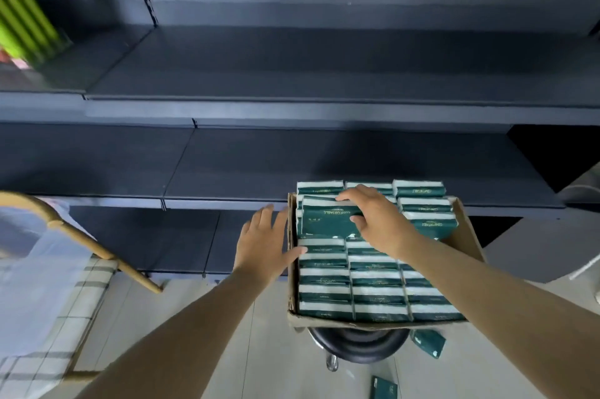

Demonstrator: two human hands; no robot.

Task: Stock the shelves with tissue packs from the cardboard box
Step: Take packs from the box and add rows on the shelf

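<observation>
Green packs (24,14): a blurred bundle is being seen at the upper left of the frame, standing on the left end of the upper shelf.
Chair (81,236): a wooden frame with a checked cushion is being shown at the lower left, on the pale floor.
Shelves (292,87): dark boards are being seen across the whole upper half of the frame, one above the other.
Left hand (264,244): it is being held open at the centre of the frame, fingers spread, just beside the box's left wall, with the thumb reaching over the rim and touching a pack; nothing is being gripped.
Cardboard box (464,233): it is being supported on a round dark stool (358,345) at the lower centre right, in front of the lowest shelf.
Tissue packs (376,285): rows of dark green and white packs are being kept in the box, filling it.
Lifted pack (328,218): one pack is being tilted up above the rows at the box's far left.
Right hand (378,220): it is being curled over the lifted pack, fingers on its far edge and thumb against its near side.
Loose packs (427,342): two are being seen lying on the floor below the box, at the bottom right of centre.
</observation>
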